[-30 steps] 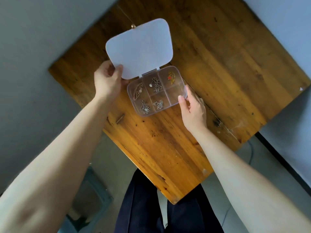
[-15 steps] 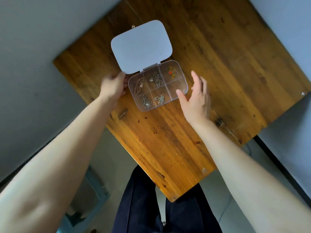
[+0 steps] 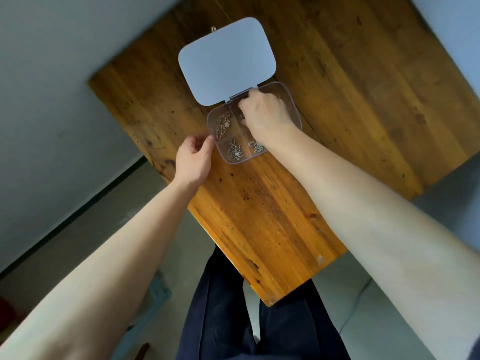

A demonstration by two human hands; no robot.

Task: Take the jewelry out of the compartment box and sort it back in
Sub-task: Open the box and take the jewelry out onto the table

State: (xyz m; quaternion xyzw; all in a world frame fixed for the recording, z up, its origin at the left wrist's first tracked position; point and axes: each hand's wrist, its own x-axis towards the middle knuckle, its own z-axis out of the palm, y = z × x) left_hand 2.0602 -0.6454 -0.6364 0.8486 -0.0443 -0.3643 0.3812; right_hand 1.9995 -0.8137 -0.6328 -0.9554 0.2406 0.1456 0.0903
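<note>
A clear plastic compartment box lies on the wooden table with its pale lid folded back flat. Silvery jewelry shows in three compartments: a long leaf-shaped piece at the left, a looped pendant at the near left, a small chain near the middle. My left hand pinches the box's left edge. My right hand reaches down into the far middle compartments with fingers curled. It hides those compartments, and whether it holds a piece is hidden.
A small metal piece lies on the table just beyond the lid. The table's near corner ends above my dark trousers. Grey floor and a wall lie to the left. A teal object sits on the floor under my left arm.
My right hand has moved from beside the box's right edge to over its far compartments, fingers now curled down. My left hand has slid along the box's left side towards me.
</note>
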